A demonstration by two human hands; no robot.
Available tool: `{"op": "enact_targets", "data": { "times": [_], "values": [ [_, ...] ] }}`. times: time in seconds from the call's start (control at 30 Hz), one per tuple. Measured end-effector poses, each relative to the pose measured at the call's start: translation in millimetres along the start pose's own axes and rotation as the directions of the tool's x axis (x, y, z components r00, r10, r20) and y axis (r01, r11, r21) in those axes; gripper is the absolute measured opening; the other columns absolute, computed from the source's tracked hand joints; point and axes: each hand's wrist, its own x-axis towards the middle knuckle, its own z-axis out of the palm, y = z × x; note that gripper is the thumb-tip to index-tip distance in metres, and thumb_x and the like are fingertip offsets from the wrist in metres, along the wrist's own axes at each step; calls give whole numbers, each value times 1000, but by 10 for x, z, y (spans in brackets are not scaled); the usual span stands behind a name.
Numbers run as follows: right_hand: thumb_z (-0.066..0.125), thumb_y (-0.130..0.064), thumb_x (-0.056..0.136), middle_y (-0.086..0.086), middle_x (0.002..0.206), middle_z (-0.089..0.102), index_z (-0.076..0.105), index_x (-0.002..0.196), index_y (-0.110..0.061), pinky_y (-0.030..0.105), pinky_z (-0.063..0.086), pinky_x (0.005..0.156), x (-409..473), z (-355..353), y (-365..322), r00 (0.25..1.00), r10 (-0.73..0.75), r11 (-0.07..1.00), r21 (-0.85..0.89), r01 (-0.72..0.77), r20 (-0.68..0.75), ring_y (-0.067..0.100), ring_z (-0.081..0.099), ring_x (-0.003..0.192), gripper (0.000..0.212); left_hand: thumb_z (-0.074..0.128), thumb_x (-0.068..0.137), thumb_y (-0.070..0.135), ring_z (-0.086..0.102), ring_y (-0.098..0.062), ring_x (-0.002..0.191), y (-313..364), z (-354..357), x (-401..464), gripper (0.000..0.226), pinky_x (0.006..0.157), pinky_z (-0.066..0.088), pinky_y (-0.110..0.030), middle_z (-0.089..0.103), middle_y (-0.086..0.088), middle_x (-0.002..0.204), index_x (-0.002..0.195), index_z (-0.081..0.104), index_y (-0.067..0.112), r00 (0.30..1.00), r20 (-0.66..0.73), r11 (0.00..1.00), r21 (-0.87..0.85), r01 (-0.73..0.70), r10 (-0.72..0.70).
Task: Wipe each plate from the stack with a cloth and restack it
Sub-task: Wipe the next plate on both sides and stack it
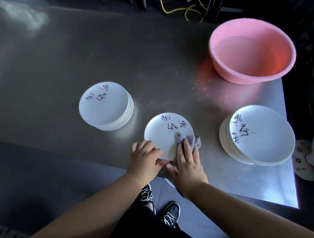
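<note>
Head view. A single white plate [167, 134] with black calligraphy and pink petal marks is lying flat on the stainless steel table [104, 61], close to the near edge, between 2 stacks.

The left hand [145, 160] is resting on the near-left rim of this plate, fingers curled together over the edge and gripping it; the thumb is pointing toward the other hand. The right hand [188, 163] is lying palm-down on the near-right part of the plate, fingers extended and close together, pressing a grey cloth [189, 139] against the plate surface. The cloth is bunching out beyond the fingertips and is overhanging the plate's right rim slightly.

The left stack of plates [106, 105] is sitting well apart from the single plate, up and to the left; the same pattern is showing on its top plate. The right stack of plates [257, 135] is sitting near the table's right edge, its top plate showing the calligraphy turned the other way up. Plate counts in either stack cannot be told.

A pink plastic basin [252, 51] is standing at the far right corner of the table, holding clear water.

Below the table edge, 2 black sneakers [170, 213] with white laces are showing on the floor.
</note>
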Motion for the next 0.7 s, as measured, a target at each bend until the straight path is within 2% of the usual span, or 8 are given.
{"op": "enact_targets", "data": {
  "times": [0.07,0.13,0.23,0.3,0.4,0.5,0.6,0.7],
  "values": [
    [-21,-86,78,4,174,-17,-1,167,-12,43,-2,131,-40,-44,32,1000,-7,999,31,6,28,36,-18,159,118,77,74,63,59,-21,94,15,-33,8,36,86,34,-38,61,11,92,91,74,32,999,35,999,1,-32,32],
    [-6,-79,83,1,176,-9,7,168,-17,45,1,131,114,-176,156,999,-39,999,19,39,4,32,-10,161,106,71,75,69,57,-15,108,-61,-79,4,45,90,33,-39,64,15,111,104,72,34,998,47,999,4,-45,44],
    [14,-68,96,-8,176,-1,17,168,-25,45,8,129,443,-429,399,993,-94,995,-45,91,-70,26,-3,162,84,65,82,59,50,-9,129,-270,-135,34,38,98,38,-46,61,19,130,113,72,37,999,26,999,32,-35,34],
    [28,-56,107,-11,176,-3,16,168,-26,45,14,128,553,-455,423,990,-86,996,-21,85,-112,24,-6,162,69,63,85,49,51,-11,127,-345,-132,67,26,98,38,-46,67,18,123,105,76,38,998,-6,998,24,-60,61],
    [32,-47,109,5,176,0,18,166,-12,49,13,131,455,-124,166,989,18,999,46,-11,-145,37,-3,161,69,79,79,39,57,-15,114,-278,-72,135,11,94,32,-39,70,14,103,89,79,35,996,-44,997,-20,-78,77],
    [38,-45,104,20,168,25,36,159,-2,57,27,125,189,302,-36,976,14,1000,-7,-16,-215,50,23,153,70,92,68,38,62,-16,98,-180,-44,140,21,86,30,-33,64,14,92,83,79,33,998,-21,993,-102,-63,61],
    [51,-40,99,17,163,40,51,151,-7,57,40,117,257,273,54,943,4,1000,27,5,-333,48,41,140,62,84,73,40,61,-17,91,-167,-35,136,15,82,33,-33,61,13,91,86,79,34,996,-9,987,-134,-85,85],
    [46,-39,98,11,162,44,57,146,-12,55,44,112,506,103,186,920,34,998,65,-9,-389,46,45,137,56,72,82,38,59,-18,88,-215,8,172,14,80,43,-34,60,10,91,91,81,33,993,-25,976,-182,-121,118]
  ]
}}
